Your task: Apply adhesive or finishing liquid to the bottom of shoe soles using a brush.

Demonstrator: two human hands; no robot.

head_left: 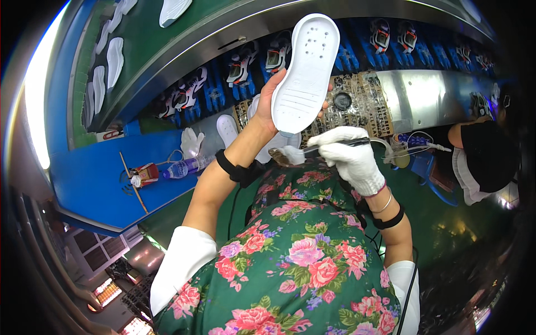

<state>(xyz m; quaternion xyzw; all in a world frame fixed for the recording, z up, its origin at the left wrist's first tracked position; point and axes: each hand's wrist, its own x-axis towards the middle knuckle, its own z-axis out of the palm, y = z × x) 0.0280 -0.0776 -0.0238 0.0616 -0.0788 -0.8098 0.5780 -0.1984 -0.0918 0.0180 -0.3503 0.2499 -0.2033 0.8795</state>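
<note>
Left hand point(269, 100): bare, raised at upper centre of the frame on a forearm rising from lower left; black strap around the wrist. Palm turned toward the white shoe sole point(306, 72), fingers wrapped behind it and thumb at its left edge, closed around the narrow lower end.

Right hand point(350, 156): in a white glove, at centre right of the frame, forearm entering from lower right with a bracelet and a black band at the wrist. Fingers curled together around the dark handle of a brush point(312, 149), held roughly level and pointing left.

White shoe sole: upright, slightly tilted right, long axis running from centre to the top of the frame. Smooth pale face toward the camera, small holes in the upper part, fine ribs across the lower part. Held in the air above the lap, clear of the worktop point(95, 173).

Brush: pale bristle tip just below the lower end of the sole, over a small round container point(280, 158); contact with the sole cannot be told.

Surroundings: blue worktop at left of the frame carrying a plastic bottle point(187, 166) and a white glove point(191, 142); a conveyor with shoes point(241, 66) in blue holders across the upper frame; another person point(483, 156) at the right edge.
</note>
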